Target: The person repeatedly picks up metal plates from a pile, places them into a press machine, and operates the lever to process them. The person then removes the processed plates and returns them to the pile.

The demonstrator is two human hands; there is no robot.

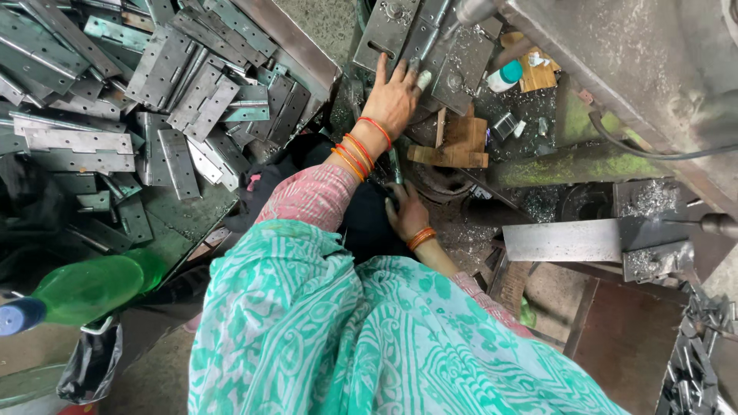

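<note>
My left hand [396,96] reaches forward and lies on a grey metal hinge [450,61] on the machine bed, fingers spread over its edge and pressing it down. A second hinge leaf [387,27] lies just left of it. A steel spindle [473,9] hangs above the hinge. My right hand [405,211] is closer to my body, closed around a thin dark lever [394,165] that rises between both wrists. Orange bangles circle both wrists. A green patterned cloth [346,338] covers my lap.
A large heap of grey hinges [154,84] fills the tray at left. A green plastic bottle [92,288] lies at lower left. Wooden blocks [453,146], a small teal-capped bottle [505,75], a flat steel plate [576,240] and metal shavings [653,196] sit at right.
</note>
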